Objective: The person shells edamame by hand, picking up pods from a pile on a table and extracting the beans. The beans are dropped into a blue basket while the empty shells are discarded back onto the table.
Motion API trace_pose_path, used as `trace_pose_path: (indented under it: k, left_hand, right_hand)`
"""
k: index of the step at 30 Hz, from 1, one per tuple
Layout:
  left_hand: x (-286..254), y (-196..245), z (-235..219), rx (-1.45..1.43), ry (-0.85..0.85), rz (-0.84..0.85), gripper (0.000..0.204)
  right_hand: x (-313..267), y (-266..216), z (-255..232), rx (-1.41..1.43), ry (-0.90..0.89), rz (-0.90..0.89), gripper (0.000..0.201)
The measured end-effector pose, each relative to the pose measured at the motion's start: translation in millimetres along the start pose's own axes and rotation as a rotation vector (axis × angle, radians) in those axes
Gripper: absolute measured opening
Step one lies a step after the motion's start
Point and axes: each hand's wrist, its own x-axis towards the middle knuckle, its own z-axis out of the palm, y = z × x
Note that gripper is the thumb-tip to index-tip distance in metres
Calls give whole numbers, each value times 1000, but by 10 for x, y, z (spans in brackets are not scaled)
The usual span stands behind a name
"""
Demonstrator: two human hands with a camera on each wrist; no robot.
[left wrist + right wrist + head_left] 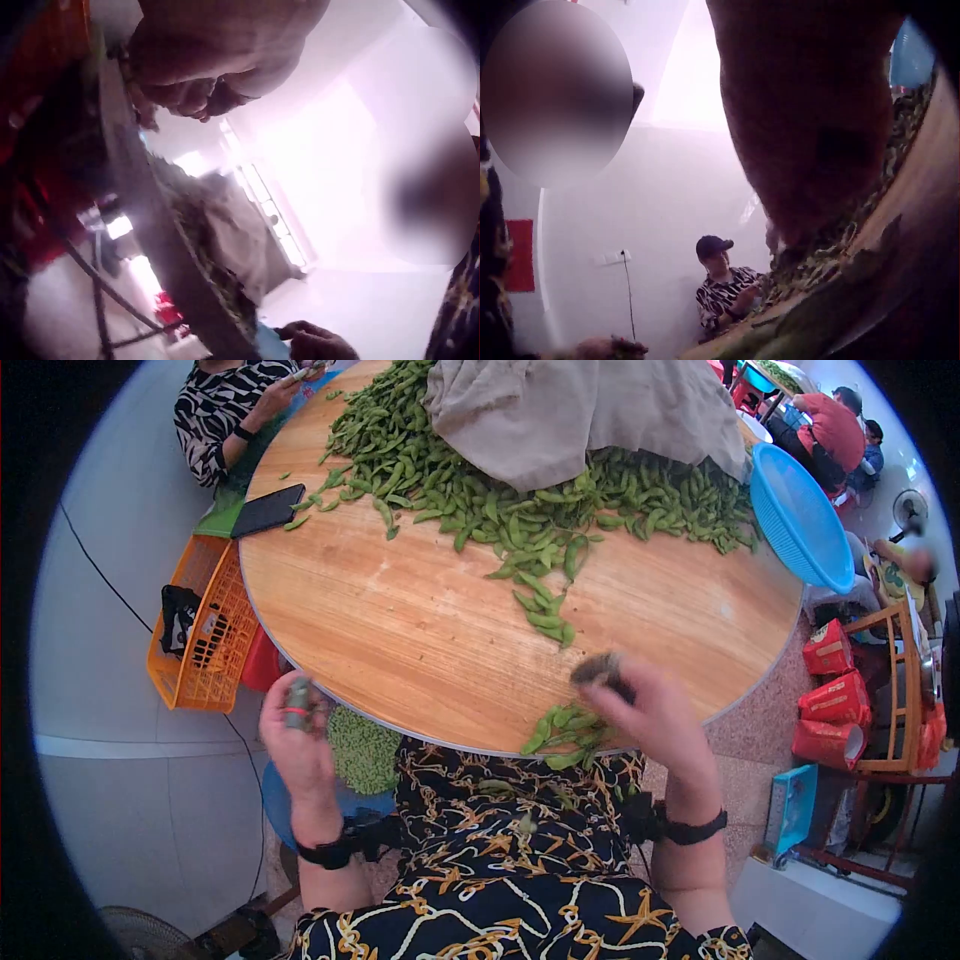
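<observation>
My left hand (300, 750) is raised beside the near left table edge, above a heap of shelled green beans (362, 750). A green wrap with a red band (297, 702) shows at its thumb; the other fingers are bent and mostly behind it. Over the near part of the table is my right hand (650, 715), with something dark (603, 672) at its blurred fingertips; I cannot tell whether it is a finger cover or a held thing. Close below it lie several green soybean pods (568, 735). More soybean pods (543, 605) trail toward the middle of the round wooden table (400, 630).
A grey-brown cloth (590, 420) covers part of a large pod pile (400, 445). A phone (268, 511) lies at the left edge, above an orange crate (205, 630). The blue basket (803, 515) leans at the right edge. Another person (235, 415) sits across on the left.
</observation>
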Motion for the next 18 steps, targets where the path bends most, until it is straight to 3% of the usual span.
trace_pose_path:
  k: [2,4,5,7,11,13,15,16,18]
  left_hand:
    - [169,-166,-632,88,-7,1,19]
    - [240,-300,-1041,1054,-303,32,28]
    - [199,-356,-1150,1056,-301,34,28]
    - [129,-435,-1282,2018,-133,465,34]
    - [161,7,-779,1733,32,494,33]
    - [77,258,-243,1242,61,407,33]
    - [86,152,0,902,-200,501,30]
    - [20,141,227,771,-321,378,28]
    - [-172,103,760,506,-522,99,24]
  right_hand:
    - [185,53,44,-431,465,-142,18]
    - [280,-12,69,-584,465,-110,18]
    - [336,-8,91,-726,444,-103,16]
    - [384,5,118,-869,422,-93,15]
    - [382,36,120,-834,436,-113,15]
    - [372,57,114,-847,432,-143,16]
    - [364,93,126,-862,434,-191,17]
    - [371,133,141,-863,435,-193,17]
    - [379,222,165,-556,599,-280,15]
